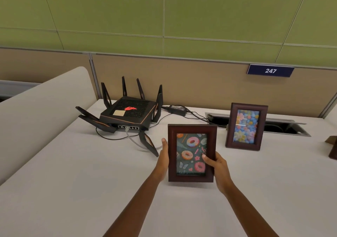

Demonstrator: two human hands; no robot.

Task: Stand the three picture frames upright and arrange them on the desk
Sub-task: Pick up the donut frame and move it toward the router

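Both hands are gripping the doughnut frame at lower centre: the left hand is lying flat and open along its left edge, fingers extended upward, while the right hand is clamping its lower right side, thumb pressing on the front moulding and glass, fingers wrapping behind. The frame is standing upright, though whether its bottom edge is touching the desk is hard to tell. To the right and farther back, the flower frame is standing upright by itself, just in front of the recessed cable tray. A third dark wooden shape is showing at the right edge, mostly cut off. A black router with angular antennas is sitting at centre left, its cables trailing near the left hand. The desk is spreading pale, smooth and bare across the lower part of the picture. Both frames are showing dark, glossy, stepped wood mouldings.
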